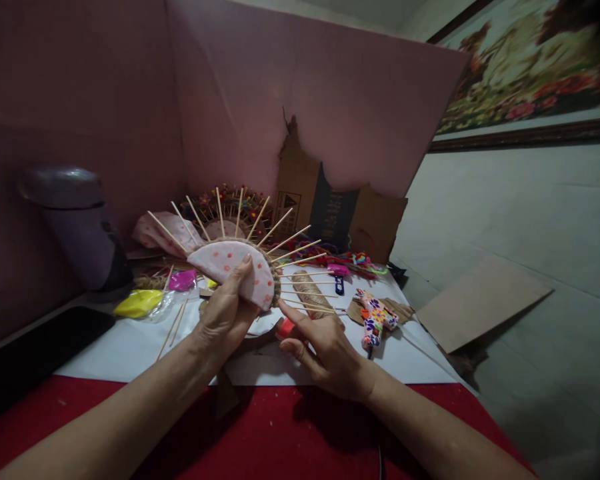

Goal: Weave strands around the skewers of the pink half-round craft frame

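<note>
My left hand grips a half-round craft piece covered in pale cloth with red dots, its thumb on the front face. Thin wooden sticks fan out from the curved edge, which is trimmed with brown twine. My right hand is at the lower right end of this piece, index finger stretched to its edge and thumb apart. Just behind that hand shows a red object, partly hidden. A roll of twine lies beyond. To the right, a flower-patterned glue gun rests on cardboard.
On the left stand a lidded tumbler and a dark flat device. Yellow and magenta packets lie near loose sticks. Behind are a finished-looking beaded fan piece, torn cardboard and colourful cords.
</note>
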{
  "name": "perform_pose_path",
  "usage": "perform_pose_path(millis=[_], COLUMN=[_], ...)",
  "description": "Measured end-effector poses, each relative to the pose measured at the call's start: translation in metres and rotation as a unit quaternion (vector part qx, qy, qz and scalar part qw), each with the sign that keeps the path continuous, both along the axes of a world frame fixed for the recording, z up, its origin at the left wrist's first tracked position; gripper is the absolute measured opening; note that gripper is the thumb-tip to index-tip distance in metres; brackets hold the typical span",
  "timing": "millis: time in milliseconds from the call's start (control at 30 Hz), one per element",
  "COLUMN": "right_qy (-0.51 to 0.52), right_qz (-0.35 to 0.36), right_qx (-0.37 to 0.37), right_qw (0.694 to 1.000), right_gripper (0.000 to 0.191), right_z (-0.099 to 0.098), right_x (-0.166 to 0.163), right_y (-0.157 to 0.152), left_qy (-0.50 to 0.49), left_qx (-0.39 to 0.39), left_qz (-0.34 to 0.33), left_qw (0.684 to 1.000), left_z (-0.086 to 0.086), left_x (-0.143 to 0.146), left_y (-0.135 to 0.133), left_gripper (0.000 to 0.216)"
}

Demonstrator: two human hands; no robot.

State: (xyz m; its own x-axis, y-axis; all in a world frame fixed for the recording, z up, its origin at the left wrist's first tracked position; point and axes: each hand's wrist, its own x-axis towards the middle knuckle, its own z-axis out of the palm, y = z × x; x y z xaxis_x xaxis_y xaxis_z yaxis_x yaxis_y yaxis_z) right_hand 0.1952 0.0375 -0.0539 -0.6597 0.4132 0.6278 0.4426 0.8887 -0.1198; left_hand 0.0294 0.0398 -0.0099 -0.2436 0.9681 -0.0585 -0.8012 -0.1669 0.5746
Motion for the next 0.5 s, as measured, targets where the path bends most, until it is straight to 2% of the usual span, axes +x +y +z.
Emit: perform_pose_path(millis=[100, 167, 233, 300, 367, 433, 467, 500], right_qy=[0.028, 0.103, 0.218, 0.354, 0.48, 0.55, 0.553, 0.526], right_qz=[0.031, 0.06, 0.056, 0.004, -0.049, -0.068, -0.066, -0.068], right_qx=[0.01, 0.021, 0.007, -0.027, -0.067, -0.122, -0.158, -0.189], right_qw=[0.999, 0.993, 0.974, 0.935, 0.873, 0.823, 0.816, 0.826], right_gripper=[0.047, 0.036, 0.025, 0.026, 0.034, 0.035, 0.032, 0.025], right_z=[0.0, 0.001, 0.004, 0.01, 0.018, 0.024, 0.026, 0.026], right_x=[0.002, 0.006, 0.009, 0.012, 0.014, 0.015, 0.015, 0.015], right_y=[-0.002, -0.005, -0.008, -0.008, -0.003, 0.007, 0.013, 0.018], left_qy=[-0.002, -0.001, 0.001, 0.006, 0.011, 0.02, 0.028, 0.039], left_qx=[-0.007, -0.008, -0.008, -0.01, -0.012, -0.017, -0.022, -0.028], left_qz=[0.002, -0.009, -0.017, -0.026, -0.034, -0.046, -0.059, -0.08], left_qw=[1.0, 1.0, 1.0, 1.0, 0.999, 0.999, 0.998, 0.996], left_z=[0.0, 0.0, 0.002, 0.004, 0.006, 0.008, 0.009, 0.009], left_x=[-0.001, -0.003, -0.007, -0.012, -0.016, -0.017, -0.017, -0.015], left_y=[0.001, 0.002, 0.002, 0.003, 0.004, 0.003, 0.002, 0.0], left_gripper=[0.011, 0.012, 0.013, 0.011, 0.006, 0.004, 0.006, 0.007])
